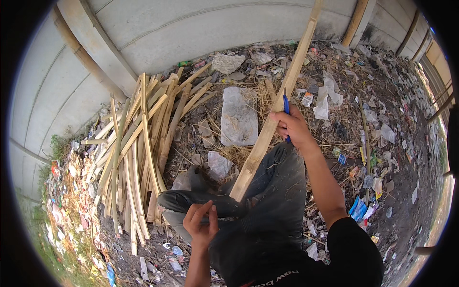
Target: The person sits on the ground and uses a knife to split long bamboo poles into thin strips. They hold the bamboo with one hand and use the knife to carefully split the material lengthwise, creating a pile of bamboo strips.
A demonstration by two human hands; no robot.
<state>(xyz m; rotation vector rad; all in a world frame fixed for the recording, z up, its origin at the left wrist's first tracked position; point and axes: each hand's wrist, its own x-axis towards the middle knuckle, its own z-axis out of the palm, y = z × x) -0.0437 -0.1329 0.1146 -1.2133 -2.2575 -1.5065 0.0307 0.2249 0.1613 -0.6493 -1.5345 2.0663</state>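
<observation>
A long, split bamboo strip (260, 148) slants from above my lap up past the top of the view, its pale inner face showing. My right hand (294, 129) is closed around a slim blue-handled tool (286, 104) with a thin dark tip, and its fingers also press against the strip's edge. Whether the tool is a knife I cannot tell. Below the strip's lower end, over my bent knee, my left hand (201, 222) is raised with its fingers partly curled and apart. Nothing shows in it, and it does not touch the strip.
To the left lies a heap of split bamboo strips (138, 148). A pale flat block (239, 116) sits ahead of my legs, with a rough stone (227, 62) beyond it. Litter and dry straw cover the dirt. A grey panel wall (191, 28) closes the far side.
</observation>
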